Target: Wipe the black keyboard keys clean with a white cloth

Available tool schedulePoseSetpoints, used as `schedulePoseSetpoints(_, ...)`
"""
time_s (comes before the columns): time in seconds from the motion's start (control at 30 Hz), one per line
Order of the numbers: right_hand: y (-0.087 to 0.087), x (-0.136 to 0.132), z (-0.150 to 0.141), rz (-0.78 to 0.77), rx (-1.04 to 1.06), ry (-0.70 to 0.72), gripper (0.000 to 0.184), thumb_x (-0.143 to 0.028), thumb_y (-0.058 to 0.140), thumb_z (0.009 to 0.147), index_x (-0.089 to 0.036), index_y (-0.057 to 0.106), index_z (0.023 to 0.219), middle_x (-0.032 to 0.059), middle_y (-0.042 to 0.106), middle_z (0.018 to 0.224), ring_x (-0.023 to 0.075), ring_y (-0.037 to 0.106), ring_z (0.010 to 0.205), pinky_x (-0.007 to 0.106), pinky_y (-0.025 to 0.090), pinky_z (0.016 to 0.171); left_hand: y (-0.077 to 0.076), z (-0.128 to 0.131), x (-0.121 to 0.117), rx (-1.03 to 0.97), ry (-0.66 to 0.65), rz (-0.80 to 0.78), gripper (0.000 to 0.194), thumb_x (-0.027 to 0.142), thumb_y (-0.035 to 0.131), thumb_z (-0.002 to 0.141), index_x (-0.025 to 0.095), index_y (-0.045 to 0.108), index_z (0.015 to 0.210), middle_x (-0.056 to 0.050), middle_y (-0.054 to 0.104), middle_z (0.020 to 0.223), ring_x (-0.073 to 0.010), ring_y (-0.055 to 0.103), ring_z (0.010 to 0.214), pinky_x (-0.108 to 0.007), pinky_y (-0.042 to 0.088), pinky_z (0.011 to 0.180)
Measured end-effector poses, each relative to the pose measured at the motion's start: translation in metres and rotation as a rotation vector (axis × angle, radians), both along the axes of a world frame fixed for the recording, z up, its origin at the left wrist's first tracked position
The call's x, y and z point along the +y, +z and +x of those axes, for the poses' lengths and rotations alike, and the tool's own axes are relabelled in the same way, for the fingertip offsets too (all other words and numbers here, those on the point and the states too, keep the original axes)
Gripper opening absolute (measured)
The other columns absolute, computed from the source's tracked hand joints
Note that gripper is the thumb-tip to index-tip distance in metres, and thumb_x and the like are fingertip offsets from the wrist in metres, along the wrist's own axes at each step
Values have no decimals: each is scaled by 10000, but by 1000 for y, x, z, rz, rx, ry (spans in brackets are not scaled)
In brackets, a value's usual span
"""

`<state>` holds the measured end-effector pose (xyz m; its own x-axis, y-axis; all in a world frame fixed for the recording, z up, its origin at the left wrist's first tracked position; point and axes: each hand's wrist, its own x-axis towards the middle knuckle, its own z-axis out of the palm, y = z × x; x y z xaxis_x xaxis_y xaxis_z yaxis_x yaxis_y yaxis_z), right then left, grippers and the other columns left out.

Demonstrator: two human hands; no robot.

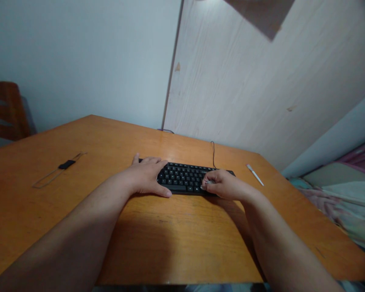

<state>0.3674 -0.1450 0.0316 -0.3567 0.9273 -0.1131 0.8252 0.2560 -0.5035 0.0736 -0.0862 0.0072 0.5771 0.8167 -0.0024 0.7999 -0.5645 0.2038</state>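
Note:
A black keyboard [179, 177] lies on the wooden table in front of me. My left hand [149, 175] rests over its left end, with fingers spread and the thumb stretched along the front edge. Over the right part of the keys, my right hand [219, 183] is closed with its fingers curled down. A small whitish bit shows between those fingertips, too little of it visible to name. Both hands cover some of the keys.
A thin cable [213, 155] runs behind the keyboard. To the right lies a slim white stick [255, 175] like a pen or brush. On the left of the table [176, 239] is a black piece [67, 164] with thin loops. A chair [9, 109] stands far left.

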Motion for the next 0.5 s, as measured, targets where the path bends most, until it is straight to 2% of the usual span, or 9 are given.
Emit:
schedulePoseSetpoints(0.2,5,-2,5,-104,35,16,95,-250,598,770,-174,653,758,-18,581,656,113,480,604,217,354,558,2,0,-1,-2,3,-3,1139,847,566,533,264,344,1486,-137,382,1520,-412,296,1381,-632,-37,1119)
schedulePoseSetpoints(0.37,-1,2,6,-15,134,-118,139,-287,565,798,-171,642,803,-22,544,640,101,429,552,220,327,521,2,0,-2,12,9,0,1143,849,563,537,272,325,1495,-133,359,1537,-408,277,1398,-610,-39,1128)
schedulePoseSetpoints(0.5,-7,7,3,55,95,-71,115,-248,557,783,-177,647,791,-15,577,659,110,466,582,225,333,534,0,1,-2,31,27,-1,1186,872,547,529,265,285,1514,-144,295,1568,-412,208,1428,-627,-50,1117)
